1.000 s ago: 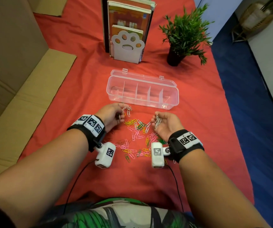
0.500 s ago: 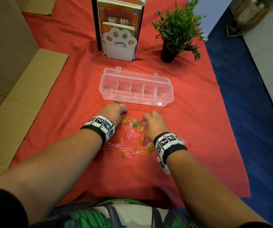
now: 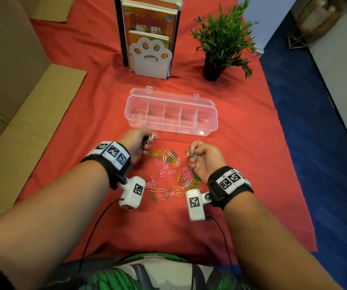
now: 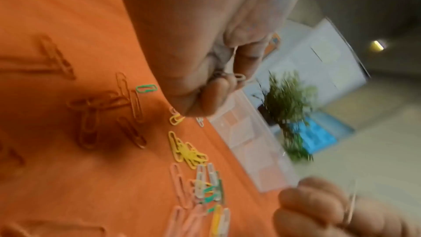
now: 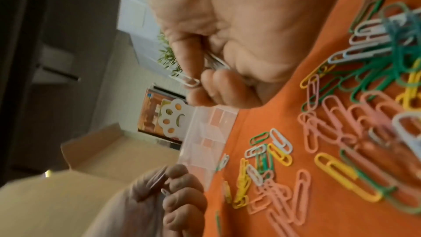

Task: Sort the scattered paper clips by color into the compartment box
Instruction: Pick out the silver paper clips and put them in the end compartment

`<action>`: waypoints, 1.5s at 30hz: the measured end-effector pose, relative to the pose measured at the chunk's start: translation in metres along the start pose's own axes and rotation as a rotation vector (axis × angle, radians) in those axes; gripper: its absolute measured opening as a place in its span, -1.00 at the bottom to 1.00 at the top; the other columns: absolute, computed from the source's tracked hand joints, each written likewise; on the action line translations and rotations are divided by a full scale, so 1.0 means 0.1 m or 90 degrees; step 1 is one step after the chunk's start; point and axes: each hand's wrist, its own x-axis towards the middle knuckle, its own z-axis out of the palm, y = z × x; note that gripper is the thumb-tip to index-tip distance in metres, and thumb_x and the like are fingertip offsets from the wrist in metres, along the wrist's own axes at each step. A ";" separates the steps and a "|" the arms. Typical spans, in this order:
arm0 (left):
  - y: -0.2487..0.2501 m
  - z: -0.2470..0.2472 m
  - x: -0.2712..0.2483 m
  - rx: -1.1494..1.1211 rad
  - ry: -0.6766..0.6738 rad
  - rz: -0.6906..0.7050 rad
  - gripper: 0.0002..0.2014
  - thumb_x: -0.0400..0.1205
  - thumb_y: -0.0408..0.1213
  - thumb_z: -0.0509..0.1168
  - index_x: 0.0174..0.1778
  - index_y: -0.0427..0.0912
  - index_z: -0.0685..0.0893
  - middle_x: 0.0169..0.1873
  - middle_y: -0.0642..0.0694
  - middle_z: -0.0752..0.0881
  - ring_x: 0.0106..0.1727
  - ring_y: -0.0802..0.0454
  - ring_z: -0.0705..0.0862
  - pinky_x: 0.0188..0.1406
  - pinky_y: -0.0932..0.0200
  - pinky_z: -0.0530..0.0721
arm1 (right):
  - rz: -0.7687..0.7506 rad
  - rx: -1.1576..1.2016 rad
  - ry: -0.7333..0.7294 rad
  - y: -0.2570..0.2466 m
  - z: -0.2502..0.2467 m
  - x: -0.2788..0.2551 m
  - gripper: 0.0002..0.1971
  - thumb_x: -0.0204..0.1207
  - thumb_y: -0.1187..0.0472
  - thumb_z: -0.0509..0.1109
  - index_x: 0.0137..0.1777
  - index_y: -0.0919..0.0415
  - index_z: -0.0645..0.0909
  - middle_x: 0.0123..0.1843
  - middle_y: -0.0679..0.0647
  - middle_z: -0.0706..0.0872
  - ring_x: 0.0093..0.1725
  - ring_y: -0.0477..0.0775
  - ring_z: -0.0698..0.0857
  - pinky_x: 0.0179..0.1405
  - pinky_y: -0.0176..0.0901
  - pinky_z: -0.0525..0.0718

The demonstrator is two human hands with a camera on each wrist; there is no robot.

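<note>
Red cloth covers the table, where both the left hand (image 3: 137, 141) and right hand (image 3: 202, 159) pinch white clips above the mixed paper clips (image 3: 169, 172) near its front edge, while the clear box (image 3: 171, 115) looks almost unfilled.

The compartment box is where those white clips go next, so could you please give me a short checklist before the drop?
1. Compartment box lid open: ok.
2. Left hand grips white clips: ok.
3. Right hand grips white clips: ok.
4. Only white clips in each grip: cannot tell, the fingers hide part.
5. Hands over the box: not ok, both hover over the scattered pile.
6. A compartment is free: ok, most look empty; a few clips seem to lie in the rightmost.
</note>
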 end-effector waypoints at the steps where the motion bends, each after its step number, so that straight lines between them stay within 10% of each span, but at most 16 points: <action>1: 0.02 -0.02 -0.05 -0.121 -0.041 -0.046 -0.81 0.48 -0.32 0.09 -0.47 -0.10 0.39 -0.65 0.02 0.42 -0.64 0.12 0.35 -0.68 0.39 0.32 | 0.011 0.031 -0.025 -0.01 0.00 -0.03 -0.90 0.19 0.32 0.12 -0.38 0.21 0.47 -0.49 0.11 0.57 -0.59 -0.03 0.42 -0.62 -0.36 0.36; 5: 0.03 -0.07 -0.18 -0.307 -0.101 -0.068 -0.94 0.21 -0.27 0.12 -0.47 -0.15 0.46 -0.53 -0.08 0.59 -0.46 0.00 0.59 -0.53 0.29 0.64 | 0.061 -0.080 0.054 0.05 0.09 0.03 -0.84 0.47 0.26 0.18 -0.32 0.18 0.52 -0.45 0.01 0.45 -0.53 -0.08 0.38 -0.65 -0.35 0.35; 8: 0.03 -0.04 -0.15 -0.282 -0.060 -0.059 -0.82 0.23 -0.40 0.05 -0.37 -0.22 0.54 -0.46 -0.15 0.63 -0.47 -0.02 0.70 -0.47 0.21 0.74 | 0.051 -0.477 0.127 0.08 0.15 0.10 -0.78 0.54 0.27 0.23 -0.33 0.05 0.47 -0.41 -0.06 0.43 -0.51 -0.12 0.37 -0.62 -0.36 0.35; 11: 0.08 0.08 -0.07 -0.076 0.009 -0.037 -0.69 0.44 -0.52 -0.07 -0.31 -0.20 0.56 -0.44 -0.06 0.42 -0.66 0.13 0.46 -0.68 0.41 0.47 | 0.055 -0.580 0.132 0.12 0.14 0.14 -0.74 0.62 0.31 0.12 -0.32 0.10 0.42 -0.40 -0.02 0.46 -0.51 -0.09 0.44 -0.59 -0.32 0.41; 14: 0.10 0.20 0.00 0.319 0.091 0.080 -0.65 0.60 -0.47 0.01 -0.03 -0.21 0.73 -0.14 -0.09 0.65 -0.27 -0.02 0.62 -0.29 0.20 0.59 | 0.075 -0.507 0.156 0.13 0.15 0.17 -0.70 0.62 0.40 0.05 -0.31 0.18 0.46 -0.40 0.04 0.49 -0.57 -0.05 0.49 -0.65 -0.27 0.45; 20: 0.01 0.13 0.16 0.658 0.144 0.221 -0.69 0.56 -0.21 0.19 0.06 -0.21 0.77 0.09 -0.24 0.77 0.20 -0.22 0.66 0.18 0.08 0.61 | 0.013 -0.871 0.194 0.12 0.17 0.15 -0.70 0.56 0.17 0.18 0.11 0.35 0.60 0.17 0.27 0.69 0.17 0.27 0.66 0.16 -0.04 0.61; 23: -0.01 0.10 0.23 0.786 0.124 0.278 -0.64 0.57 -0.33 0.20 0.27 -0.12 0.67 0.23 -0.22 0.72 0.30 -0.20 0.62 0.33 0.07 0.57 | -0.023 -1.017 0.198 0.16 0.23 0.12 -0.66 0.57 0.13 0.21 0.22 0.36 0.53 0.29 0.29 0.57 0.23 0.30 0.64 0.17 -0.02 0.61; 30: -0.03 0.07 0.29 0.862 0.150 0.262 -0.79 0.58 -0.30 0.20 -0.02 -0.27 0.71 0.00 -0.29 0.75 0.06 -0.27 0.69 0.08 -0.04 0.68 | -0.120 -1.152 0.155 0.29 0.28 0.14 -0.60 0.47 0.40 0.23 0.32 0.39 0.40 0.30 0.29 0.45 0.24 0.31 0.58 0.17 0.07 0.61; 35: -0.01 0.04 0.24 0.682 0.182 0.211 -0.75 0.62 -0.24 0.20 -0.14 -0.34 0.70 -0.24 -0.27 0.73 -0.17 -0.23 0.67 -0.16 0.08 0.58 | -0.061 -0.853 0.127 0.20 0.20 0.26 -0.82 0.45 0.38 0.22 0.00 0.23 0.57 0.09 0.18 0.60 0.01 0.19 0.65 0.00 -0.07 0.62; 39: 0.07 -0.02 0.08 0.076 0.052 -0.004 -0.82 0.55 -0.29 0.17 -0.39 -0.15 0.46 -0.54 -0.05 0.40 -0.69 0.10 0.37 -0.67 0.40 0.31 | 0.012 -0.327 0.058 0.06 0.17 0.24 -0.74 0.47 0.51 0.17 -0.26 0.13 0.49 -0.38 0.02 0.51 -0.50 -0.08 0.37 -0.65 -0.32 0.27; 45: 0.05 -0.16 -0.16 -0.283 -0.190 -0.127 -0.94 0.17 -0.22 0.08 -0.53 -0.12 0.40 -0.57 -0.03 0.45 -0.59 0.07 0.40 -0.54 0.37 0.37 | 0.100 0.020 0.035 -0.06 0.27 0.23 -0.85 0.54 0.36 0.15 -0.18 0.29 0.55 -0.38 0.05 0.44 -0.43 -0.03 0.46 -0.58 -0.32 0.48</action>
